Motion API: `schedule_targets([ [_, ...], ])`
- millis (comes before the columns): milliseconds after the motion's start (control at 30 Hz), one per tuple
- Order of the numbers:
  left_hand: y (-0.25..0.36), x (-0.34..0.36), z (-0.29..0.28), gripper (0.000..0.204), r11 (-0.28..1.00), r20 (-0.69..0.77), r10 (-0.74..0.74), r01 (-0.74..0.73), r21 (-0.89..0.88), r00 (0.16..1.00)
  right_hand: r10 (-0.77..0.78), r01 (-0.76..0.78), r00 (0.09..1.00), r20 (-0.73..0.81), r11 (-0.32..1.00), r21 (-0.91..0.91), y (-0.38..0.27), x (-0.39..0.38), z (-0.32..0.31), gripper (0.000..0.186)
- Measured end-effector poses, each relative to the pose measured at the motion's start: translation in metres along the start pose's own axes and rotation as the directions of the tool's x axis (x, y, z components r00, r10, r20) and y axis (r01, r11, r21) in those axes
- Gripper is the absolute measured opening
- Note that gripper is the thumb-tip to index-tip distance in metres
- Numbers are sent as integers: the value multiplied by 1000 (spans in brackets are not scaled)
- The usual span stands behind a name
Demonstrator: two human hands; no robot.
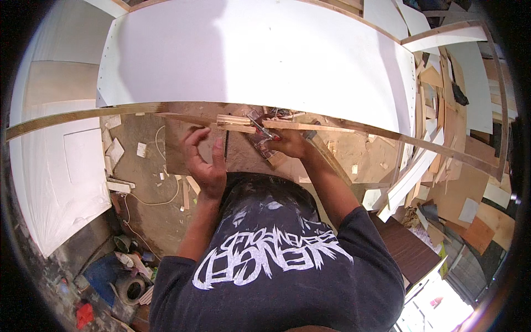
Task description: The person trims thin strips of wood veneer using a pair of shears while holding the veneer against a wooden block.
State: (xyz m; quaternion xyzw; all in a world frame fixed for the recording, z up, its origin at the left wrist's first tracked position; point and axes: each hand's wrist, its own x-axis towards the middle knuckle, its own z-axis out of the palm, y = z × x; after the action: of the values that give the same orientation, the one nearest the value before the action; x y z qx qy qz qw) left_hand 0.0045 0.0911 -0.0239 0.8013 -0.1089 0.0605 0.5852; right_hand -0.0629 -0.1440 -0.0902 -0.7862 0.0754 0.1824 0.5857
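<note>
My left hand (206,163) is raised just below a wooden edge strip, its fingers curved and spread, with nothing in them. My right hand (289,145) is closed round a metal tool (263,128) with red parts, whose exact kind I cannot make out. The tool sits against a short layered wood piece (233,122) at the strip's middle. That long thin wooden strip (365,129) runs across in front of me, along the near edge of a large white panel (265,50). My right palm and part of the tool's grip are hidden.
A plastic-covered white board (69,171) stands at the left. Wood offcuts (115,150) and a pale cord (152,202) lie on the dusty floor. To the right are stacked boards (470,138) and a dark brown panel (406,246). Clutter with a round hollow object (130,289) sits lower left.
</note>
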Motion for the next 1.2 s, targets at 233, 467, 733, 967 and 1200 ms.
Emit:
schedule_targets([
  [233,9,40,-11,50,982,312,62,-115,153,948,-168,200,968,184,965,-171,12,32,-7,65],
  [467,-8,41,-15,57,995,323,35,-62,74,946,-179,206,968,173,967,-148,10,44,-14,61],
  [733,-5,41,-13,61,999,328,52,-50,-12,943,-167,194,973,161,966,-173,6,53,-18,58],
  [967,-9,43,-16,57,998,356,51,-34,-55,933,-183,214,973,142,944,-250,-6,79,-3,54],
  [1200,-17,35,-19,60,998,370,41,-24,-49,928,-188,215,975,118,931,-294,-9,86,10,51],
])
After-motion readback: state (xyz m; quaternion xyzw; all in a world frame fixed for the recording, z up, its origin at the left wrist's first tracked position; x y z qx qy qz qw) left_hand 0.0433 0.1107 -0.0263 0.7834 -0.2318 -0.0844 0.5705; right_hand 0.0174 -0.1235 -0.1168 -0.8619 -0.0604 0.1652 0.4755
